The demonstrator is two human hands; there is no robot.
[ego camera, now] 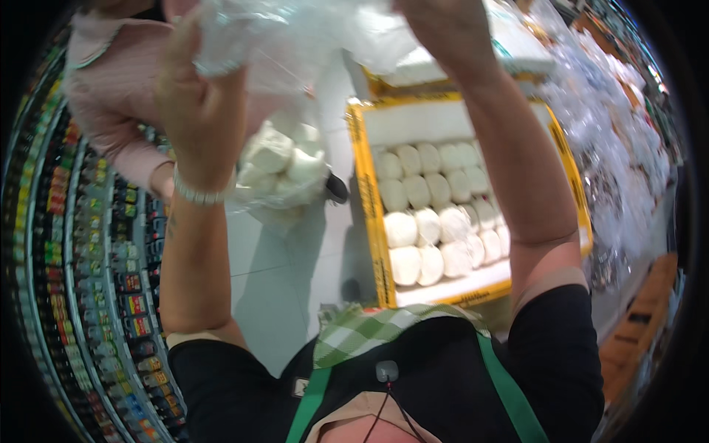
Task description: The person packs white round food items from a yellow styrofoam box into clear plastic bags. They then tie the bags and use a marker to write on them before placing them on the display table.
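Both my hands are raised near the top of the view, with clear plastic film (288,33) spread between them. My left hand (202,111), with a pale bracelet at its wrist, grips the film's left side. At the other side my right hand (451,33) holds the film, its fingers partly cut off by the frame edge. Below hangs a clear plastic bag (285,158) of pale, rounded produce; whether it joins the film cannot be told. Under my right forearm, an open white box with yellow edging (368,221) holds rows of white rounded produce (429,221).
A person in a pink top (116,94) stands close at the left. Shelves of bottles and jars (105,277) line that side. Another box (407,75) stands behind the open one. Heaped clear plastic (604,144) and a brown crate (637,332) are at the right.
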